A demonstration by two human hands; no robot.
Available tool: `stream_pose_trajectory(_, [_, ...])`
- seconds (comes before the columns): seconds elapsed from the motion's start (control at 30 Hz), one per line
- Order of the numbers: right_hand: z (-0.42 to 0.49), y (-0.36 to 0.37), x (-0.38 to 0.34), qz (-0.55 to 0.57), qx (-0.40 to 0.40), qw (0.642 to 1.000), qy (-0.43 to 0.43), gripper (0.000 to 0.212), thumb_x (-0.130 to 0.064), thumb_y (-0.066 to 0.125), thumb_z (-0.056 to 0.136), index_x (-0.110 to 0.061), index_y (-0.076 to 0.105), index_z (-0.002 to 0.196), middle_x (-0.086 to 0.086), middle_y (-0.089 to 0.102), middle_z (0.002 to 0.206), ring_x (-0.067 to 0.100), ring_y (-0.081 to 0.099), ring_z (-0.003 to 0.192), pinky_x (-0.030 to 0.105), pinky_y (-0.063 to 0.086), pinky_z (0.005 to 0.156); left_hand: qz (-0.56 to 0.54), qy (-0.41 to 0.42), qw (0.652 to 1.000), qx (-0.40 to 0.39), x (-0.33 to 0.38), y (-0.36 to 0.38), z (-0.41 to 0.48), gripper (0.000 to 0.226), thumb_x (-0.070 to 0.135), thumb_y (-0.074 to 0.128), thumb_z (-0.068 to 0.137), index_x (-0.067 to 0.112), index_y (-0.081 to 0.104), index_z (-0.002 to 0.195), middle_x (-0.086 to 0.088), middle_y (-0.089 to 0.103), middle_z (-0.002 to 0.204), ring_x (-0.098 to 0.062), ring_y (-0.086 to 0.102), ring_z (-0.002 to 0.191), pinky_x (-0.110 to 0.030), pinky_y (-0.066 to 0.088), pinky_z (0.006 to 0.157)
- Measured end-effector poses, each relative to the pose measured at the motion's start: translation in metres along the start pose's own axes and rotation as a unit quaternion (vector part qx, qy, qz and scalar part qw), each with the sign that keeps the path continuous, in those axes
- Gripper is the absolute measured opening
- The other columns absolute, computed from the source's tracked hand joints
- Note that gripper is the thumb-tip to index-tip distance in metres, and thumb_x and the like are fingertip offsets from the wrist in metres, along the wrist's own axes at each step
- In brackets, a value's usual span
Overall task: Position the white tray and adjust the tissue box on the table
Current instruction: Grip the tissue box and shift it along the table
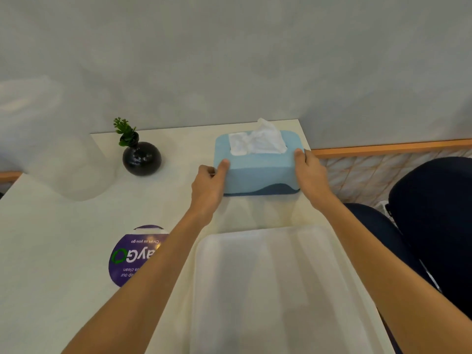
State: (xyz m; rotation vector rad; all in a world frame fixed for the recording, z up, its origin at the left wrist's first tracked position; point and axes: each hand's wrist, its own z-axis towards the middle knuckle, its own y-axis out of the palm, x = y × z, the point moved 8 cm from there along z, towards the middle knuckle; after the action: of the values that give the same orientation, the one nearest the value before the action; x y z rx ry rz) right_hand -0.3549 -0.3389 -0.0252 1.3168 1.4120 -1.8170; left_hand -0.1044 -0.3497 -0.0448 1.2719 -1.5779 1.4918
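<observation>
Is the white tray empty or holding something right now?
Empty. The white tray lies flat on the table with nothing showing inside; its near end runs out of frame, so that part cannot be told.

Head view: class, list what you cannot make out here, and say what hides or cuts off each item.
1. Sticker: its wording is partly covered by the left forearm.
2. Tray: its near end is cut off by the bottom edge of the frame.
3. Tissue box: its end faces are hidden by the left hand and right hand, so the grip cannot be seen fully.
4. Chair: cut off by the right edge of the frame.
</observation>
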Motion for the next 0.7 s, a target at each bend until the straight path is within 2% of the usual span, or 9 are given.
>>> stream_pose_trajectory(0.1, [0.023, 0.002, -0.003, -0.009, 0.005, 1.000, -0.017, 0.046, -0.036, 0.026, 0.100, -0.002, 0.051, 0.119, 0.007, 0.052, 0.095, 0.019, 0.048, 0.083, 0.018, 0.033, 0.055, -0.002, -0.002, 1.000, -0.007, 0.010, 0.006, 0.017, 0.044, 0.059, 0.047, 0.087, 0.018, 0.046, 0.103, -0.001, 0.054, 0.102, -0.019, 0.054, 0.092, -0.026, 0.044, 0.064])
stream_pose_trajectory(0.2, [0.044, 0.006, -0.004, -0.022, 0.006, 0.999, -0.024, 0.048, -0.036, 0.025, 0.100, 0.001, 0.052, 0.115, 0.009, 0.053, 0.092, 0.020, 0.047, 0.080, 0.018, 0.032, 0.053, -0.008, -0.011, 1.000, -0.007, 0.019, 0.012, 0.036, 0.045, 0.058, 0.047, 0.088, 0.016, 0.046, 0.104, -0.004, 0.054, 0.107, -0.022, 0.054, 0.096, -0.033, 0.048, 0.078])
stream_pose_trajectory(0.27, [0.059, 0.009, -0.005, -0.033, -0.001, 0.999, -0.017, 0.049, -0.037, 0.023, 0.101, 0.000, 0.050, 0.116, 0.010, 0.052, 0.094, 0.021, 0.047, 0.082, 0.017, 0.030, 0.051, -0.006, -0.015, 1.000, -0.008, 0.023, 0.017, 0.046, 0.044, 0.058, 0.046, 0.089, 0.016, 0.044, 0.104, -0.004, 0.053, 0.108, -0.022, 0.054, 0.097, -0.033, 0.049, 0.081])
stream_pose_trajectory(0.37, [0.079, 0.012, -0.008, -0.037, -0.016, 0.999, -0.006, 0.050, -0.038, 0.021, 0.100, -0.001, 0.049, 0.118, 0.012, 0.053, 0.100, 0.023, 0.047, 0.085, 0.023, 0.031, 0.052, 0.003, -0.007, 1.000, -0.010, 0.031, 0.025, 0.060, 0.044, 0.058, 0.044, 0.089, 0.016, 0.043, 0.104, -0.003, 0.052, 0.109, -0.022, 0.054, 0.099, -0.033, 0.048, 0.081])
stream_pose_trajectory(0.5, [0.099, 0.012, -0.010, -0.026, -0.026, 0.999, -0.008, 0.050, -0.039, 0.021, 0.100, -0.002, 0.049, 0.121, 0.017, 0.056, 0.111, 0.025, 0.048, 0.088, 0.032, 0.035, 0.071, 0.012, -0.003, 1.000, -0.006, 0.040, 0.035, 0.075, 0.044, 0.058, 0.041, 0.091, 0.016, 0.042, 0.105, -0.003, 0.051, 0.107, -0.021, 0.053, 0.096, -0.031, 0.043, 0.075])
stream_pose_trajectory(0.7, [0.118, 0.012, -0.012, -0.026, -0.029, 0.999, -0.011, 0.051, -0.039, 0.023, 0.100, 0.000, 0.049, 0.119, 0.021, 0.057, 0.116, 0.024, 0.047, 0.088, 0.034, 0.035, 0.072, 0.016, -0.003, 1.000, -0.006, 0.048, 0.044, 0.088, 0.055, 0.058, 0.038, 0.092, 0.009, 0.044, 0.118, -0.004, 0.050, 0.111, -0.022, 0.051, 0.099, -0.034, 0.045, 0.079])
